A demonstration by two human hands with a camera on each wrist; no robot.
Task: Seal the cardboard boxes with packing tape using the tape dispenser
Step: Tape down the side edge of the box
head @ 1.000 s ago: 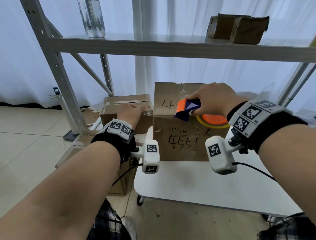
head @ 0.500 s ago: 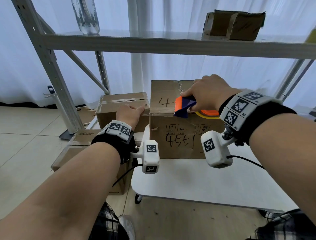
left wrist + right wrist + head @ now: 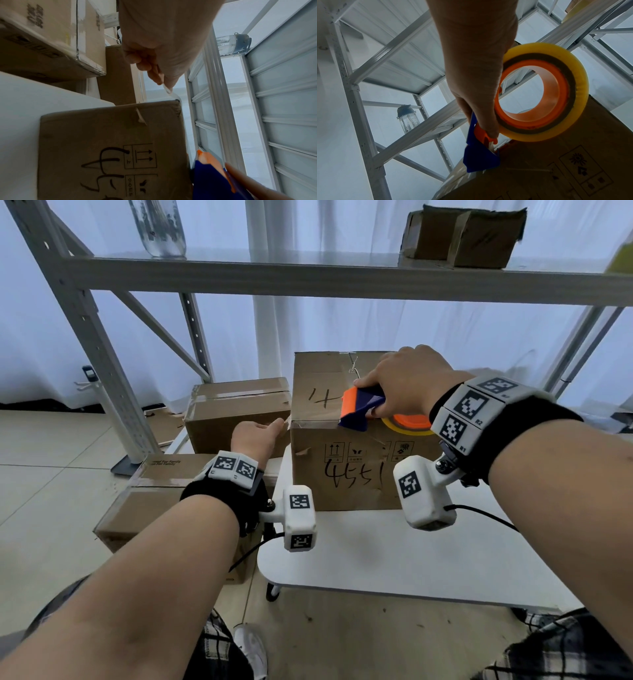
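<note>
now right hand (image 3: pixel 407 383) grips tape dispenser (image 3: pixel 359 410) at box (image 3: pixel 346 474) edge; left hand (image 3: pixel 255 436) pinches tape end (image 3: pixel 169 90).

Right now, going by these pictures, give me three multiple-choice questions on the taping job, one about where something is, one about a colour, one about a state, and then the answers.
1. Where does the tape dispenser sit?
A. on the top front edge of the marked box
B. on the shelf
C. on the floor

2. What colour is the tape roll around its orange hub?
A. green
B. yellow
C. black

3. What is the left hand doing?
A. lying flat on the table
B. gripping the bottle
C. pinching the tape end off the box's left corner

Answers: 1 A, the right hand holds it at that edge in the head view. 2 B, the right wrist view shows a yellow ring. 3 C, the left wrist view shows clear tape between its fingertips.
</note>
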